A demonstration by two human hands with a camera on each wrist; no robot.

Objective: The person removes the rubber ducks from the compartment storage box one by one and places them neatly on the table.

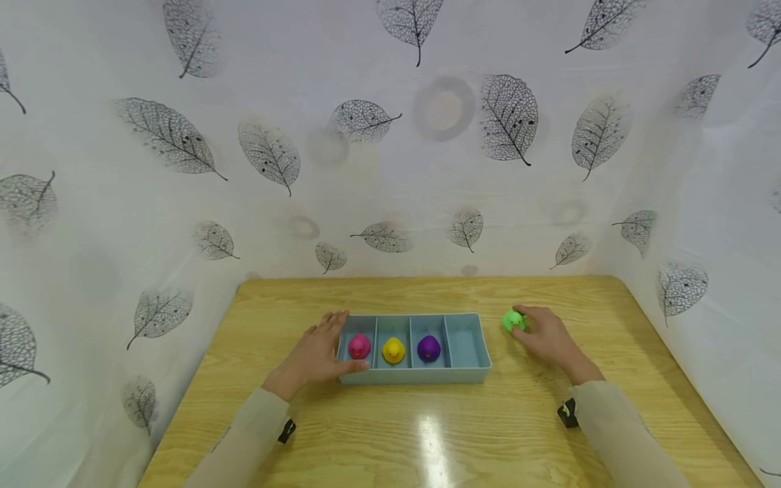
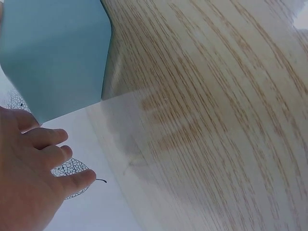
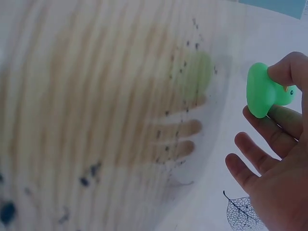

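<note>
My left hand (image 1: 317, 356) spans the left end of a pale blue divided box (image 1: 415, 376), thumb along its front rim and forefinger at the back corner. In the left wrist view, the box's end wall (image 2: 57, 62) shows, with the other fingers beside it. Three toy ducks sit in separate compartments: pink (image 1: 359, 346), yellow (image 1: 393, 350) and purple (image 1: 429, 348). The rightmost compartment (image 1: 466, 342) holds nothing. To the right of the box, my right hand (image 1: 552, 339) pinches a green toy duck (image 3: 260, 91) between thumb and fingers, ring and little fingers spread away.
The box stands on a wood-grain table (image 1: 390, 420). White curtain (image 1: 390, 176) with a leaf print surrounds the back and sides. Small dark marks (image 3: 89, 175) lie on the table near the right hand. Each wrist wears a black device (image 1: 568, 412).
</note>
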